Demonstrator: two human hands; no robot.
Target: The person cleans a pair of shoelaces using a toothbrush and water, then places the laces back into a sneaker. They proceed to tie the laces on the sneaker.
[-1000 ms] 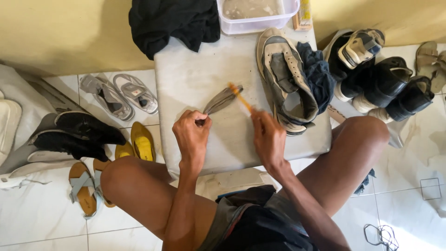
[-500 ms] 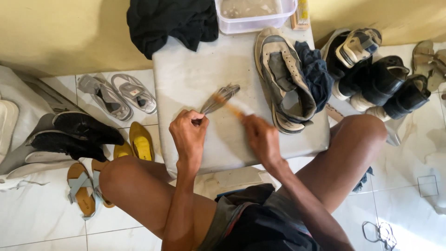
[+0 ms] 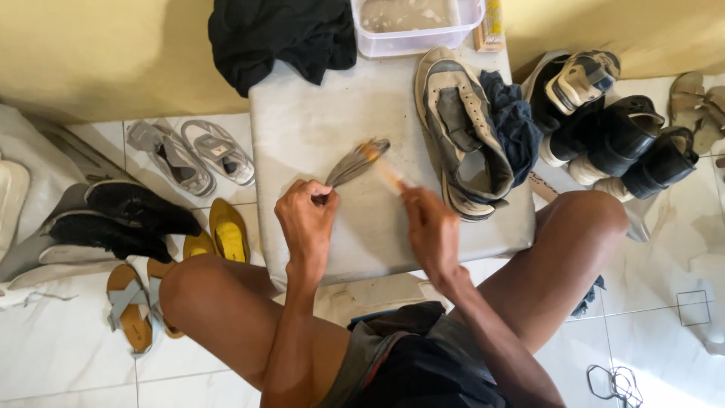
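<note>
Pinching the near end of a grey insole (image 3: 355,164), the left hand (image 3: 306,219) is closed in a grip around it and holds it flat on the pale work slab (image 3: 317,121). The insole's long axis runs diagonally, from the left hand up and to the right, with its far tip pointing toward a worn grey sneaker (image 3: 457,132). The right hand (image 3: 427,227) is clenched around the handle of a small brush (image 3: 384,170), whose blurred head touches the insole's far tip; the brush slants from near right to far left. The sneaker lies sole-up just right of the brush, with a dark blue cloth (image 3: 513,121) bunched against it, so the right side of the slab is crowded. At the far edge sit a black garment (image 3: 283,34) and a clear plastic tub (image 3: 415,23). On the tiled floor to the left lie grey sandals (image 3: 189,155), black shoes (image 3: 121,223) and yellow flats (image 3: 226,234); black and white shoes (image 3: 604,128) are piled to the right.
</note>
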